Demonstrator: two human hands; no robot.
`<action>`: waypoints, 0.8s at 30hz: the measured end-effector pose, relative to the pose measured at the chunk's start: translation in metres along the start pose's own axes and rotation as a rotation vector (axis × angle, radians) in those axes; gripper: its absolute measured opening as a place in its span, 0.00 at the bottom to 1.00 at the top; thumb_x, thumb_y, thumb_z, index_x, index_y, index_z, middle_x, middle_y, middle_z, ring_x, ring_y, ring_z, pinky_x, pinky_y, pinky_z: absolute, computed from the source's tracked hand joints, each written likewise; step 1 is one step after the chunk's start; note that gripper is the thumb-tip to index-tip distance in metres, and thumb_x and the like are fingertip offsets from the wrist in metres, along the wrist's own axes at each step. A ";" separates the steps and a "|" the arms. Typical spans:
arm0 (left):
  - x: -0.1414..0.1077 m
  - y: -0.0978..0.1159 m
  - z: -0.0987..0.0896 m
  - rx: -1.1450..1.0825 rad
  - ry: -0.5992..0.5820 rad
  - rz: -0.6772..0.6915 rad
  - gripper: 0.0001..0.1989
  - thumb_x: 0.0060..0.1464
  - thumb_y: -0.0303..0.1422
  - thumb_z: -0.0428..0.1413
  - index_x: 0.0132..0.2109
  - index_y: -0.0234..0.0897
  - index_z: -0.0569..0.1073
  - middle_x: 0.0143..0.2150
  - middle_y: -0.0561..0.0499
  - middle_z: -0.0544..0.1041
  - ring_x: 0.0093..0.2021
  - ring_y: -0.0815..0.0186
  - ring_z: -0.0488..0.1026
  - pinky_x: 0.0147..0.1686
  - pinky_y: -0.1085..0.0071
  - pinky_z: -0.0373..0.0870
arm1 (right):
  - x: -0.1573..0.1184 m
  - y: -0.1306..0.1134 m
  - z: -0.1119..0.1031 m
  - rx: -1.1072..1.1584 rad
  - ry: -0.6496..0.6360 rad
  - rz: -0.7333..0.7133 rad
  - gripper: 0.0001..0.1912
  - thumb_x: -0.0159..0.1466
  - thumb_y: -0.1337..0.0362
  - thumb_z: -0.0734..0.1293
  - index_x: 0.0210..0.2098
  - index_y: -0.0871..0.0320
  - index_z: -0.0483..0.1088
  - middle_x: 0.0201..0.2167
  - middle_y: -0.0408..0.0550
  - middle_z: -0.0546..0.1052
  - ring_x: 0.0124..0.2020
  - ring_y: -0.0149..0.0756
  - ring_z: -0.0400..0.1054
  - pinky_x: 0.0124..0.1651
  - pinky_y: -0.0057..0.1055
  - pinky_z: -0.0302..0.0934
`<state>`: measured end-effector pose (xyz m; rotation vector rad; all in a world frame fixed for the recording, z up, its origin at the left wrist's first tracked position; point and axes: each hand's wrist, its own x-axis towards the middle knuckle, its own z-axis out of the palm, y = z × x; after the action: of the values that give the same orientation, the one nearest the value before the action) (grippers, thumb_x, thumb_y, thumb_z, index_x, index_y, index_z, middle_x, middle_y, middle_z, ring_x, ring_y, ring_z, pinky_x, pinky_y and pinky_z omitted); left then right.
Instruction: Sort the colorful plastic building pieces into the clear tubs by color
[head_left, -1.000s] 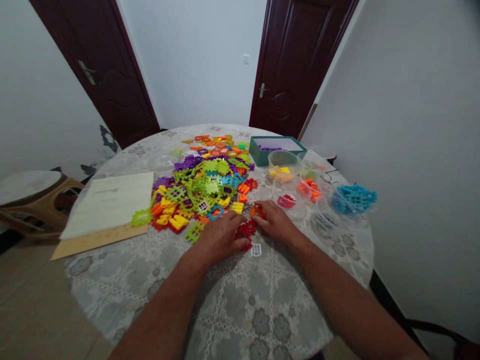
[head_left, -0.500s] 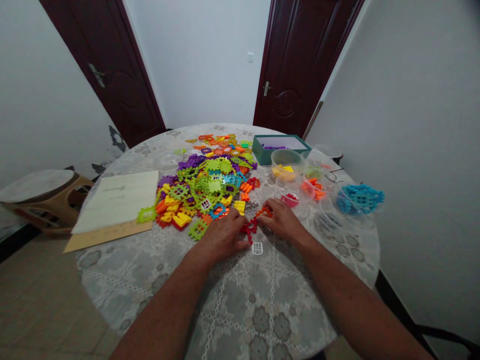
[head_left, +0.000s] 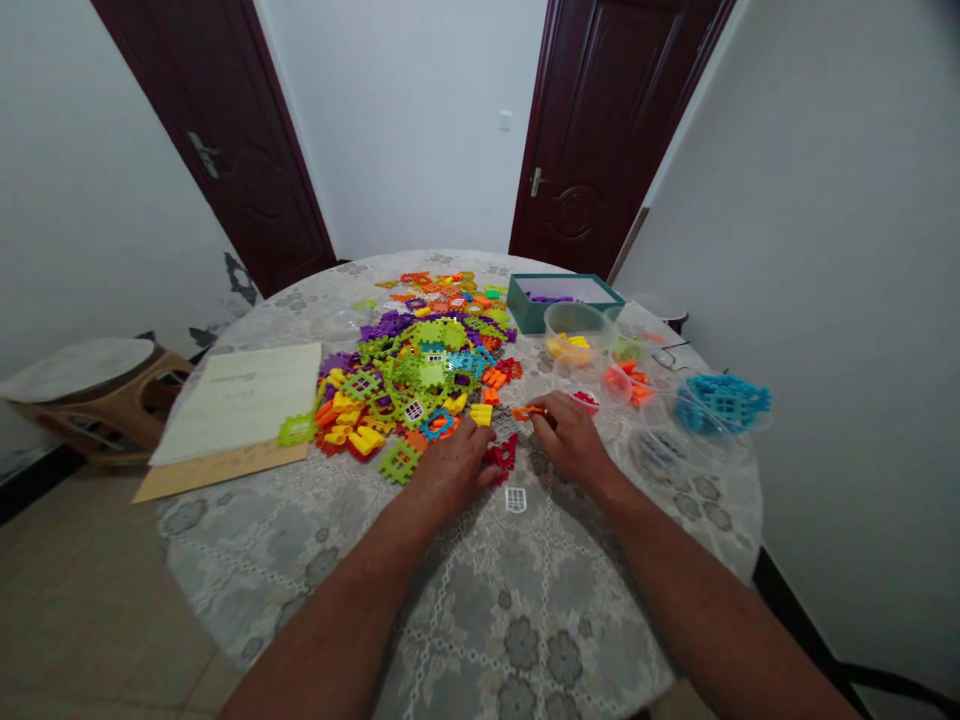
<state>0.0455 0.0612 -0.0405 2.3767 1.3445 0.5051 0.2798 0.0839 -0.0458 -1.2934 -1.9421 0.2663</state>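
My left hand rests at the near right edge of a heap of colourful plastic building pieces. Its thumb and fingers are closed on a red building piece, partly hidden by the fingertips. To the right, my right hand pinches an orange building piece, which points left toward the heap. The orange and red pieces are apart. A small white window-shaped piece lies on the tablecloth just in front of the red one.
Clear bowls stand at right, holding yellow pieces, orange pieces and blue pieces. Behind them is a green box with purple pieces. An open notebook lies at left. A stool stands beside the table.
My right hand has drawn slightly away from the red piece, with the orange piece in its fingers. The left hand stays nearly in place. The whole view has shifted a little.
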 end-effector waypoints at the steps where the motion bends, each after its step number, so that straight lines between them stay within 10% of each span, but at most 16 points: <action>1: 0.001 0.000 0.001 -0.044 0.052 -0.011 0.12 0.63 0.36 0.59 0.53 0.41 0.75 0.53 0.42 0.77 0.53 0.54 0.76 0.51 0.60 0.72 | -0.001 -0.002 0.001 0.026 0.038 -0.022 0.08 0.69 0.68 0.63 0.42 0.54 0.75 0.39 0.50 0.78 0.42 0.42 0.73 0.47 0.38 0.66; 11: 0.011 0.011 -0.012 -1.205 0.124 -0.372 0.17 0.58 0.40 0.65 0.51 0.38 0.78 0.44 0.44 0.83 0.37 0.61 0.81 0.35 0.66 0.79 | -0.012 -0.027 0.027 0.212 -0.043 -0.265 0.19 0.67 0.71 0.64 0.54 0.47 0.74 0.54 0.51 0.77 0.57 0.44 0.72 0.61 0.47 0.69; 16: 0.015 -0.003 -0.014 -1.354 0.403 -0.490 0.20 0.53 0.28 0.64 0.54 0.36 0.75 0.44 0.45 0.80 0.36 0.65 0.80 0.32 0.70 0.79 | -0.010 -0.023 0.038 0.116 -0.010 -0.276 0.29 0.70 0.68 0.65 0.69 0.50 0.63 0.65 0.56 0.71 0.67 0.48 0.65 0.70 0.52 0.62; 24: 0.018 -0.013 -0.028 -1.476 0.610 -0.517 0.09 0.52 0.26 0.63 0.42 0.35 0.76 0.43 0.48 0.79 0.37 0.68 0.79 0.38 0.69 0.82 | -0.008 -0.014 0.060 -0.183 -0.146 -0.247 0.25 0.71 0.58 0.68 0.65 0.58 0.69 0.67 0.62 0.70 0.69 0.55 0.61 0.71 0.56 0.56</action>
<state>0.0316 0.0868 -0.0196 0.6676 1.0335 1.4402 0.2292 0.0846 -0.0828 -1.1584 -2.2701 0.0618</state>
